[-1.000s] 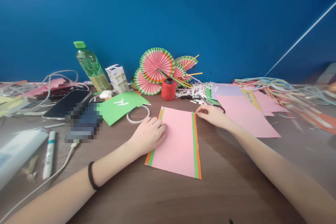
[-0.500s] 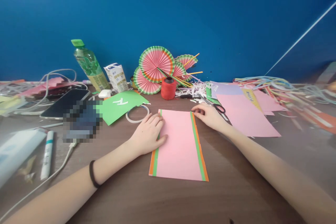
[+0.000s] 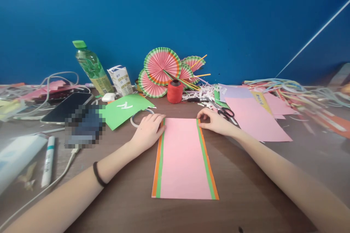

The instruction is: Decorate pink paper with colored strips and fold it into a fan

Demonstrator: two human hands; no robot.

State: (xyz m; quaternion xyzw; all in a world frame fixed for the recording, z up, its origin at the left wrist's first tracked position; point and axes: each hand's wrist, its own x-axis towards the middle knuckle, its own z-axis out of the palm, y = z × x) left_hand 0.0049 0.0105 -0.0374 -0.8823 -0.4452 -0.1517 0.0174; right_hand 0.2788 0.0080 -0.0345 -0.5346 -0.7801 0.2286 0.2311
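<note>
Blue wall point(image 3: 175, 11) behind, brown table point(image 3: 117, 207) below, and in the head view the pink sheet point(image 3: 182, 156) lies central! Right hand point(image 3: 213, 121) pinches its far right corner; left hand point(image 3: 146, 131) touches the far left, grasp unclear. Careful: uneven pulling could skew it, hard tugging might peel the orange strips point(image 3: 155, 184).

Pink paper sheet with green-orange borders point(image 3: 183, 160): far border ends partly covered by left hand point(image 3: 147, 130) and right hand point(image 3: 214, 121).
Translucent round tape ring point(image 3: 131, 120): partly hidden.
Dark-blue object point(image 3: 86, 128): obscured by pixel blocks.
Whitish oblong pack point(image 3: 20, 154): blurred, cut off at left.
</note>
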